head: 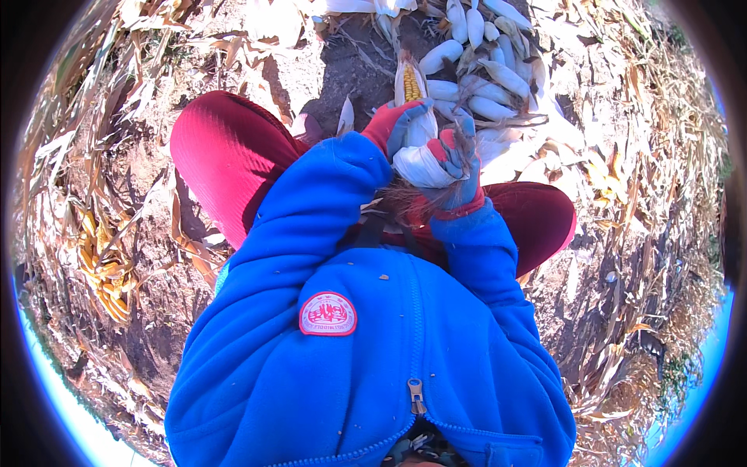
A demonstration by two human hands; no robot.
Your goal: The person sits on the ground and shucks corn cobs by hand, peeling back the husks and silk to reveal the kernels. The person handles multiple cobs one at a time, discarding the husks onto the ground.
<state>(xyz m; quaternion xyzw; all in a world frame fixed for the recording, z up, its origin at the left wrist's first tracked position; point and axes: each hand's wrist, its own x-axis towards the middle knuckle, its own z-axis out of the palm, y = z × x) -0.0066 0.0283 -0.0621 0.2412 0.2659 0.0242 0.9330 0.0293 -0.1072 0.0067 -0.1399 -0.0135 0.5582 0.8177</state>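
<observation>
My left hand [402, 125], in a red and grey glove, is wrapped around an ear of corn [412, 84]. Yellow kernels show at its far end through a gap in the pale husk. Close beside it on the right, my right hand [461, 166], gloved the same way, grips pale husk leaves [423, 168] folded toward me. Brown corn silk [467, 140] hangs over the right fingers. Whether those leaves are still joined to the ear cannot be made out. Both hands are above the ground between my bent knees.
Several ears in white husks [490, 87] lie piled beyond my right hand. Husked yellow ears [108, 268] form a heap at the far left. Other yellow cobs [610, 178] lie to the right. Dry stalks and leaves [653, 233] cover the soil around my red-trousered legs [227, 163].
</observation>
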